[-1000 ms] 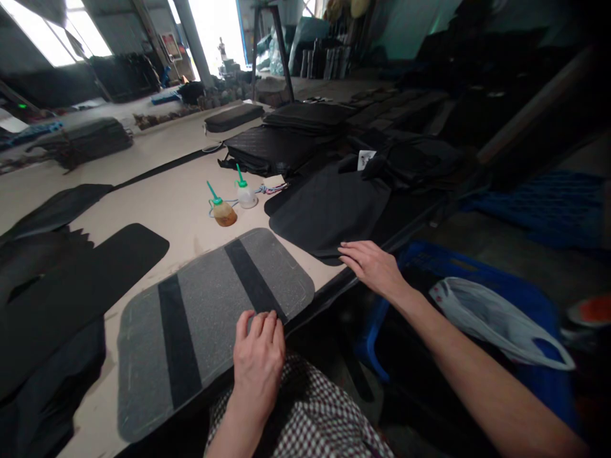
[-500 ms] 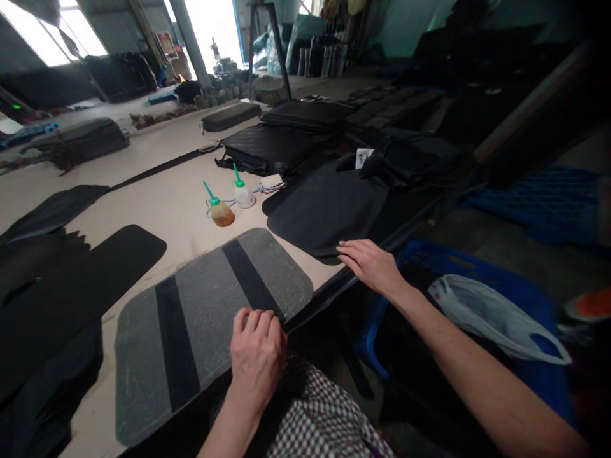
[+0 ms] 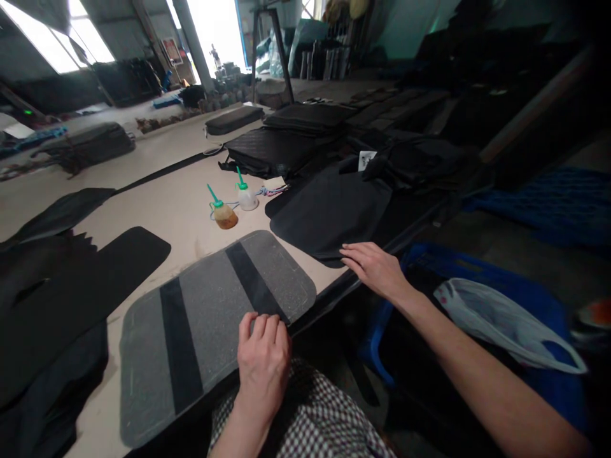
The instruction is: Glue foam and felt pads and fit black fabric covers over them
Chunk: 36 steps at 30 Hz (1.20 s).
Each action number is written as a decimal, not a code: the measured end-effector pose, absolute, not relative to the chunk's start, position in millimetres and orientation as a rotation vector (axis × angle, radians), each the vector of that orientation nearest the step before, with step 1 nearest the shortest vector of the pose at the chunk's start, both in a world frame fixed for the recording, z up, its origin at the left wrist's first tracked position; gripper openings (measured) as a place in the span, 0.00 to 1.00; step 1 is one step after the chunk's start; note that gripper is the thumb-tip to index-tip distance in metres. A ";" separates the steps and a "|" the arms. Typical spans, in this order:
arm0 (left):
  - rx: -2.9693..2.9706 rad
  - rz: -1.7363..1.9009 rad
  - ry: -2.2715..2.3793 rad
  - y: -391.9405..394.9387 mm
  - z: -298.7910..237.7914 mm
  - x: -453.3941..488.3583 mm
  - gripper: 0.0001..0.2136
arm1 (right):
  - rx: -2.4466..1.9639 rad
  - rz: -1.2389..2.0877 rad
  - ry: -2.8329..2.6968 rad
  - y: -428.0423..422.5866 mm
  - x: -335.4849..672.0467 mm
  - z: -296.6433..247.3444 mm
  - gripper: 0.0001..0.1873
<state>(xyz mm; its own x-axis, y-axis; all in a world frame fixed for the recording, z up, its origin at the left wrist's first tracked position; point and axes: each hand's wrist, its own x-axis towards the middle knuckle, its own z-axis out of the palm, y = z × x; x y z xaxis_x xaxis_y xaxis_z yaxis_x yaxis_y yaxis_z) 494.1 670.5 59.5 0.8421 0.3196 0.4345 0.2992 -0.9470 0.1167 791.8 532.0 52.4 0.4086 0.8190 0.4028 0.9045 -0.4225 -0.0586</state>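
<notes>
A grey mat with two black stripes lies flat on the beige table in front of me. My left hand rests on its near edge, fingers curled over the rim. To the right lies a black mat piece, and my right hand lies on its near edge with the fingers stretched out flat. Two small squeeze bottles with green nozzles stand behind the grey mat, one amber and one white.
Black cut pieces cover the table's left side. Stacks of black mats sit further back. A blue crate with a white plastic bag stands on the floor to my right. My checked garment shows below.
Almost nothing has moved; both hands stay on their mats. The view shifted slightly.
</notes>
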 end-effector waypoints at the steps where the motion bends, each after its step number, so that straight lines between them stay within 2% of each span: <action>1: 2.971 0.725 0.502 670.5 58.4 494.2 0.06 | -2.397 -0.462 -1.512 531.9 791.8 52.4 0.15; 9: 2.951 0.761 0.502 670.2 55.2 492.2 0.06 | -2.390 -0.501 -1.528 532.1 794.9 49.2 0.14; 13: 2.907 0.656 0.493 671.6 56.7 487.7 0.05 | -2.365 -0.525 -1.548 532.4 795.0 48.8 0.14; 20: 2.833 0.650 0.423 676.1 61.2 477.2 0.12 | -2.356 -0.536 -1.567 532.9 795.9 48.7 0.13; 24: 2.825 0.613 0.400 676.5 59.7 473.8 0.13 | -2.397 -0.418 -1.524 534.3 798.6 57.7 0.14; 29: 2.786 0.621 0.361 681.1 57.2 474.2 0.10 | -2.260 -0.078 -1.301 540.5 818.7 70.3 0.14; 36: 2.720 0.802 0.337 684.0 65.7 475.1 0.13 | -2.104 -0.162 -1.116 539.8 827.5 85.1 0.14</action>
<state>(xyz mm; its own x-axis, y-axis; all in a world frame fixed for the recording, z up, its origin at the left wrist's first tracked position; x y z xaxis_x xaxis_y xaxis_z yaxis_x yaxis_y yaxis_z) 475.1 684.0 65.7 0.8183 0.2994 0.4907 0.1411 -0.9322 0.3334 827.5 539.8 85.1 0.6140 0.6659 0.4237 0.7590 -0.3508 -0.5486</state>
